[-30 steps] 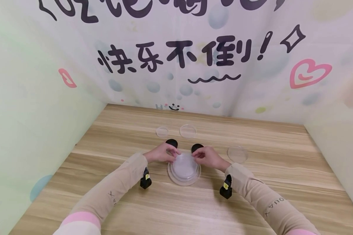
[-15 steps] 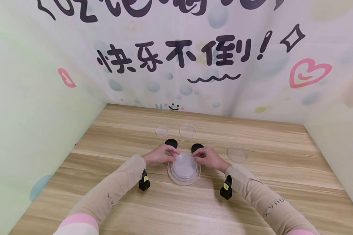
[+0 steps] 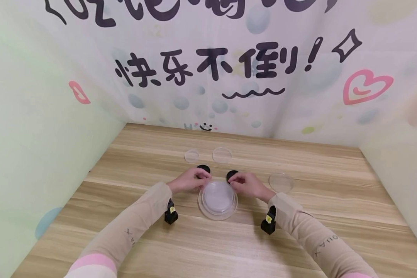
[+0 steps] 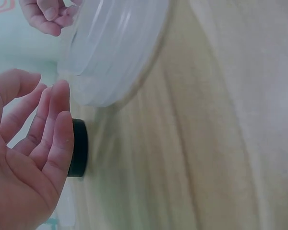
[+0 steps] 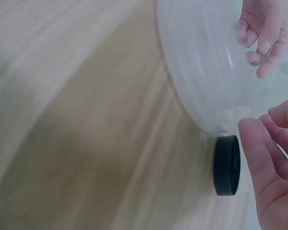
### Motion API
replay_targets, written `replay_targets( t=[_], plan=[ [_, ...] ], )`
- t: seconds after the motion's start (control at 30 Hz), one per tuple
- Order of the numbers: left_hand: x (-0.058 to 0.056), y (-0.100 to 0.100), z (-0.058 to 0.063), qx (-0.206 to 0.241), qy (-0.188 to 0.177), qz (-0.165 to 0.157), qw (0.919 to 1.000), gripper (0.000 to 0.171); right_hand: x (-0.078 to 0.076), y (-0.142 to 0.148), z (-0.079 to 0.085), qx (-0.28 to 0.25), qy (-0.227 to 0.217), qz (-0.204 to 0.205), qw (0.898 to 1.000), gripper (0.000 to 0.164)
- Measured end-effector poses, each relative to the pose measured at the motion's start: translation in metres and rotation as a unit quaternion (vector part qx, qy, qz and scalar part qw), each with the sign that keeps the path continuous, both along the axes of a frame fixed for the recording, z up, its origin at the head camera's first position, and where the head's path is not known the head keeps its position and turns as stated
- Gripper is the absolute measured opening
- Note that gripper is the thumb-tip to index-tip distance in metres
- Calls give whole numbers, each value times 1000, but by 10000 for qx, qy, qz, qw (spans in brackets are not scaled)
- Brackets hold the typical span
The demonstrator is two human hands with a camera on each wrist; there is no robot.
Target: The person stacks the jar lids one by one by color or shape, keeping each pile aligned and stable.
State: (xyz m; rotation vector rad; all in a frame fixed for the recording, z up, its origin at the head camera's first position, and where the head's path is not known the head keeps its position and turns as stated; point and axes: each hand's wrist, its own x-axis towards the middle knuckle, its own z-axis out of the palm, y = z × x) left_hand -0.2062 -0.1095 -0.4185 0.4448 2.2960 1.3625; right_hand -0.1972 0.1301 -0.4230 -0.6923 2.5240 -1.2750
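A stack of clear round plastic dishes (image 3: 217,199), the smaller on the larger, stands on the wooden table between both hands. At its far left edge is my left hand (image 3: 191,180), thumb and fingers loosely bent and apart; the left wrist view shows its fingertips (image 4: 62,91) off the dish wall with nothing between them. Opposite, my right hand (image 3: 248,185) hovers by the far right rim, its fingers also relaxed and holding nothing. Behind the left hand lies one black round cap (image 3: 204,168); another black cap (image 5: 226,165) sits by the right hand's fingers.
Two clear discs (image 3: 192,156) (image 3: 222,155) lie farther back on the table (image 3: 153,150). A third, larger clear disc (image 3: 280,182) is right of the right hand. A printed cloth wall (image 3: 208,104) closes off the back, with pale walls at both sides.
Both hands have drawn slightly apart from the dish stack's rim, fingers coming off it. The stack itself stays in place.
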Motion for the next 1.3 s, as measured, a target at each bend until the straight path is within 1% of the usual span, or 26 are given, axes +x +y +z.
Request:
replay_targets(
  t=[0.13, 0.3, 0.43, 0.63, 0.7, 0.8, 0.87, 0.97, 1.0, 1.03, 1.07, 1.1, 1.2, 1.27, 1.3],
  plan=[
    [-8, 5, 5, 116, 111, 152, 9998, 27, -7, 2, 6, -200, -176, -71, 9996, 18],
    [-22, 15, 11, 301, 341, 403, 9982, 27, -22, 3, 11, -396, -181, -191, 9989, 20],
    [-34, 22, 14, 315, 576, 592, 9961, 27, -35, 2, 15, -494, -169, -316, 9981, 23],
    [-47, 32, 18, 400, 662, 860, 9933, 27, -52, 0, 20, -503, -9, -605, 9969, 22],
    [-50, 36, 19, 409, 638, 971, 9924, 27, -57, -1, 20, -496, -46, -729, 9961, 22],
    [-55, 40, 18, 297, 748, 1196, 9896, 25, -63, -2, 18, -481, -57, -855, 9952, 23],
    [-56, 42, 16, 220, 880, 1293, 9875, 24, -60, -6, 24, -477, -111, -941, 9944, 22],
    [-57, 44, 12, 106, 1070, 1462, 9834, 23, -61, -11, 19, -430, -114, -1068, 9933, 23],
    [-59, 44, 9, 86, 1021, 1495, 9835, 24, -62, -12, 17, -400, -128, -1109, 9929, 23],
    [-58, 44, 8, 77, 1095, 1514, 9824, 24, -63, -13, 16, -330, -110, -1137, 9929, 24],
    [-68, 43, -7, 146, 1250, 1531, 9802, 24, -66, -13, 11, -315, -86, -1148, 9929, 25],
    [-78, 41, -19, 159, 1222, 1541, 9803, 25, -70, -12, 6, -279, -51, -1177, 9926, 26],
    [-119, 36, -72, 202, 1490, 1639, 9750, 26, -73, -12, 5, -199, 63, -1235, 9921, 27],
    [-143, 33, -103, 249, 1612, 1681, 9722, 27, -75, -11, 4, -116, 93, -1298, 9914, 28],
    [-145, 34, -103, 190, 1550, 1724, 9726, 28, -78, -11, 3, -69, 64, -1328, 9911, 29]
  ],
)
